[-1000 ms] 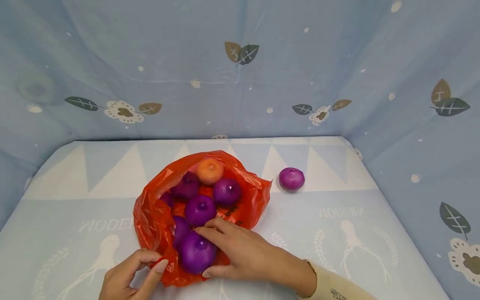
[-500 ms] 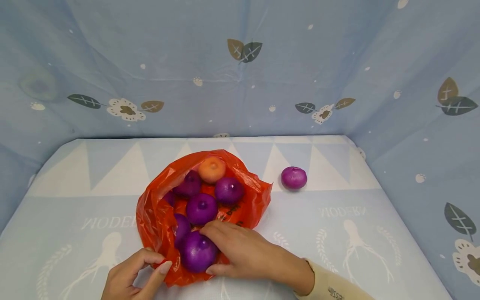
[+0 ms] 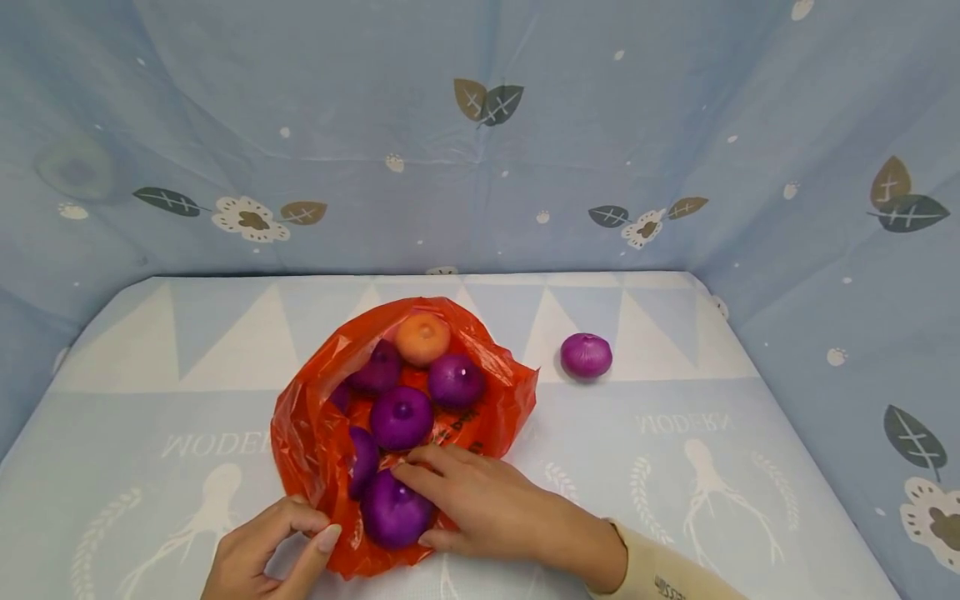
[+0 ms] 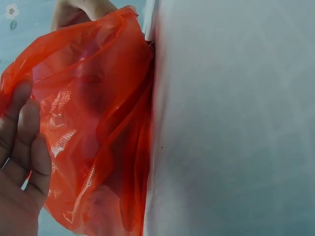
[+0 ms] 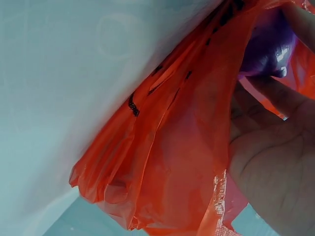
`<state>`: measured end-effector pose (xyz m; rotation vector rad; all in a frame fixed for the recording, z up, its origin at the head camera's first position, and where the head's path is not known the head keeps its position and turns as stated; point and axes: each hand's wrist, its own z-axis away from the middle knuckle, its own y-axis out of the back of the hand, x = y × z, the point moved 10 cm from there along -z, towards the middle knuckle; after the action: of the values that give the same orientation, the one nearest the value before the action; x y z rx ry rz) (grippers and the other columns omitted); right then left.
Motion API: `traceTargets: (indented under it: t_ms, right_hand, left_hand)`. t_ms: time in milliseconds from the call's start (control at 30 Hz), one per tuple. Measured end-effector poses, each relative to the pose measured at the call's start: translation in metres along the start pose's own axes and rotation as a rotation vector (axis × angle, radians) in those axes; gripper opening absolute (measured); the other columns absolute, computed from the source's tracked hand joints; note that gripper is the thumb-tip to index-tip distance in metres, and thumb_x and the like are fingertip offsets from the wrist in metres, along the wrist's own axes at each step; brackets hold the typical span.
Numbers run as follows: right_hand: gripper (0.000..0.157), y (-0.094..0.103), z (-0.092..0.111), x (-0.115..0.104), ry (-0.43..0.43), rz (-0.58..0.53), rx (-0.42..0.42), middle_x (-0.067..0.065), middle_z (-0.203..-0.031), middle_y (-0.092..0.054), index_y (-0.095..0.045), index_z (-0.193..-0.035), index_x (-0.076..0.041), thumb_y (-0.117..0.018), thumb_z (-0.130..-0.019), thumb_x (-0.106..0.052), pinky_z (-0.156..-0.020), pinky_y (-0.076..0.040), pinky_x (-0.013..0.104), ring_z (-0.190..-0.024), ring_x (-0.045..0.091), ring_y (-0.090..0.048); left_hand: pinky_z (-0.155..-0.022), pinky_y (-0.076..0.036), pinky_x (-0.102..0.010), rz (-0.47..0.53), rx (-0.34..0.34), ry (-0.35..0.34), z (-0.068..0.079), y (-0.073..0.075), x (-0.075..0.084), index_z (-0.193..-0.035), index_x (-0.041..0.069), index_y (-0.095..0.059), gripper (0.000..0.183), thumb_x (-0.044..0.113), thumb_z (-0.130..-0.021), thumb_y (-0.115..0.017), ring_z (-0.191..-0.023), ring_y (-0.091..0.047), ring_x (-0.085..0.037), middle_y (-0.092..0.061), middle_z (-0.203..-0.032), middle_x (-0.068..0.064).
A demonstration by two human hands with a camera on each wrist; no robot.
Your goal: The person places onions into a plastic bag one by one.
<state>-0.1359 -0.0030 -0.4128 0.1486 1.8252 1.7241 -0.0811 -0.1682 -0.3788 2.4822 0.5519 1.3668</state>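
A crinkled red plastic bag (image 3: 510,408) lies with its mouth wide, holding several purple onions and one orange onion (image 3: 423,338). My left hand (image 3: 262,550) pinches the bag's near left rim between thumb and fingers; the left wrist view shows its fingers (image 4: 40,155) against the plastic. Reaching into the bag, my right hand (image 3: 495,508) grips the nearest purple onion (image 3: 396,510), fingers on its far side and thumb at its near right. That onion (image 5: 268,46) appears between fingers and thumb in the right wrist view. Another purple onion (image 3: 402,418) sits just beyond the fingertips.
A single purple onion (image 3: 586,357) lies outside the bag, to its right on the patterned tablecloth (image 3: 645,500). A blue printed curtain (image 3: 360,100) rises along the table's back and right side.
My right fingers have shifted slightly on the nearest onion, whose knob now shows just beside them. The bag's near edge has sagged a little; my left hand keeps its pinch.
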Motion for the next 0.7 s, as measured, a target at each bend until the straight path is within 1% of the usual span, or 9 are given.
traceTargets:
  t_ms: [67,133,233,333,500,667,700]
  right_hand:
    - [0.073,-0.001,0.000,0.000,0.004,0.007,0.003,-0.001,-0.147,-0.052,-0.046,-0.157,-0.017,-0.079,-0.095,-0.040,-0.110,-0.045,0.029,-0.134,0.012,-0.052]
    - [0.075,-0.001,0.001,0.000,0.005,0.006,0.000,-0.001,-0.149,-0.051,-0.044,-0.158,-0.016,-0.078,-0.095,-0.040,-0.112,-0.043,0.029,-0.136,0.012,-0.051]
    - [0.080,-0.001,0.003,0.003,-0.013,-0.002,-0.014,-0.001,-0.153,-0.049,-0.040,-0.160,-0.016,-0.078,-0.095,-0.042,-0.114,-0.042,0.031,-0.140,0.013,-0.048]
    - [0.081,0.003,0.006,0.006,-0.043,-0.007,-0.022,0.000,-0.156,-0.047,-0.039,-0.161,-0.016,-0.078,-0.095,-0.043,-0.113,-0.043,0.034,-0.143,0.016,-0.046]
    - [0.078,0.021,0.018,0.007,-0.064,0.028,0.023,0.002,-0.158,-0.046,-0.041,-0.160,-0.016,-0.076,-0.096,-0.045,-0.108,-0.049,0.036,-0.143,0.018,-0.047]
    - [0.068,0.046,0.039,0.010,-0.045,0.032,0.103,0.000,-0.155,-0.050,-0.049,-0.155,-0.015,-0.076,-0.098,-0.039,-0.107,-0.049,0.035,-0.139,0.016,-0.050]
    - [0.065,0.052,0.045,0.011,-0.041,0.028,0.121,-0.001,-0.154,-0.052,-0.051,-0.153,-0.014,-0.075,-0.098,-0.038,-0.107,-0.049,0.035,-0.138,0.015,-0.051]
  left_hand:
    - [-0.060,-0.048,-0.017,0.007,-0.002,-0.018,0.000,-0.001,0.001,-0.090,0.024,-0.065,0.050,-0.020,-0.071,-0.080,-0.067,-0.057,-0.001,-0.064,-0.080,0.012]
    - [-0.061,-0.049,-0.017,0.013,-0.004,-0.020,0.000,-0.001,0.002,-0.090,0.024,-0.066,0.050,-0.021,-0.072,-0.079,-0.067,-0.058,-0.002,-0.064,-0.080,0.012]
    - [-0.063,-0.051,-0.016,0.010,-0.011,0.009,0.000,-0.001,0.002,-0.090,0.023,-0.065,0.049,-0.021,-0.073,-0.079,-0.067,-0.058,-0.003,-0.063,-0.080,0.012]
    - [-0.067,-0.053,-0.015,0.002,-0.024,0.057,0.001,-0.001,0.000,-0.089,0.024,-0.065,0.048,-0.020,-0.075,-0.080,-0.067,-0.059,-0.004,-0.063,-0.079,0.012]
    - [-0.069,-0.054,-0.015,0.003,-0.035,0.074,0.001,-0.001,0.000,-0.088,0.019,-0.066,0.041,-0.018,-0.078,-0.079,-0.067,-0.060,-0.005,-0.063,-0.079,0.012]
    - [-0.069,-0.054,-0.015,0.003,-0.030,0.083,0.001,0.000,-0.002,-0.088,0.016,-0.068,0.033,-0.014,-0.081,-0.080,-0.066,-0.060,-0.004,-0.063,-0.079,0.012]
    - [-0.069,-0.054,-0.015,0.005,-0.022,0.068,0.001,0.000,-0.001,-0.088,0.015,-0.068,0.033,-0.015,-0.080,-0.080,-0.066,-0.059,-0.005,-0.063,-0.079,0.012]
